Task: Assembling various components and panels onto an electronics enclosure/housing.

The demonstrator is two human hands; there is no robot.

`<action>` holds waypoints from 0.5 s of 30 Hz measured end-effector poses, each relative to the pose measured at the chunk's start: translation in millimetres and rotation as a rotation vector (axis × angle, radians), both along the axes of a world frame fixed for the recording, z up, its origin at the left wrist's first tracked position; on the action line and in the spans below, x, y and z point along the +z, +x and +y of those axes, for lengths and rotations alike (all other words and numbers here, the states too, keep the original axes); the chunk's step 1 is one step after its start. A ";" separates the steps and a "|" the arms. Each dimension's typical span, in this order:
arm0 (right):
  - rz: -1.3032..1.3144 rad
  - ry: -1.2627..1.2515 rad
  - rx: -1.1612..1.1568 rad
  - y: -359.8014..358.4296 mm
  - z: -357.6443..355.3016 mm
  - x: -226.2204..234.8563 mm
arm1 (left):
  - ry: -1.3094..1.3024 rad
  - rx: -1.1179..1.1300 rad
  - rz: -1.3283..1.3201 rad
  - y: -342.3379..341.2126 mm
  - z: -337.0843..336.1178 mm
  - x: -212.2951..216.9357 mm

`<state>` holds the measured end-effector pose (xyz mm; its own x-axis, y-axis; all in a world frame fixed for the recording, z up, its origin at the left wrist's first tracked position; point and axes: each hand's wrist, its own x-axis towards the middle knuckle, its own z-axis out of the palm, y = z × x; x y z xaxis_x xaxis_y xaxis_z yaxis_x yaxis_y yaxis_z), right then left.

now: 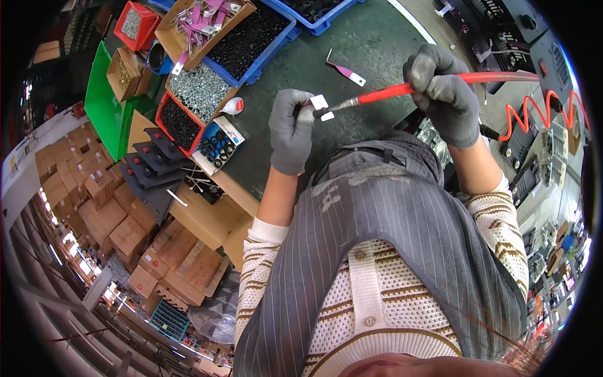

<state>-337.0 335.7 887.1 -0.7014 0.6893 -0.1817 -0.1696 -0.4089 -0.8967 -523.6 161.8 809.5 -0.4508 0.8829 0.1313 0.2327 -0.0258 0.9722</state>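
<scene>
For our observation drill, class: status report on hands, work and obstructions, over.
Left hand: pinching white piece. Right hand: gripping red tube, tip by left hand. Purple part on bench, clear of both hands.

Dark-green flat-topped worktable [377,39] near me | brown rectangular cardboard cartons [129,237] stacked off to its left | bright white patches [85,267] beyond, perhaps windows, too blurred to tell

The left hand [291,132] hides most of a pale-ended piece [319,102], perhaps a bracket; the right hand [447,94] covers part of the red tool [383,93]; the view's upper edge crops a blue bin [320,27].
</scene>
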 end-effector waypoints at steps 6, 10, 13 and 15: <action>-0.020 0.122 0.126 6.6 1.4 18.7 | 0.099 0.062 0.029 1.6 2.4 35.9; -0.066 0.316 0.155 8.5 3.1 30.8 | 0.127 0.005 0.234 -0.9 0.2 40.7; 0.044 0.230 0.079 15.8 4.4 31.1 | 0.126 -0.021 0.298 -3.4 2.5 42.5; 0.014 0.252 0.090 11.8 -0.4 37.2 | 0.123 -0.046 0.313 -3.0 3.8 44.5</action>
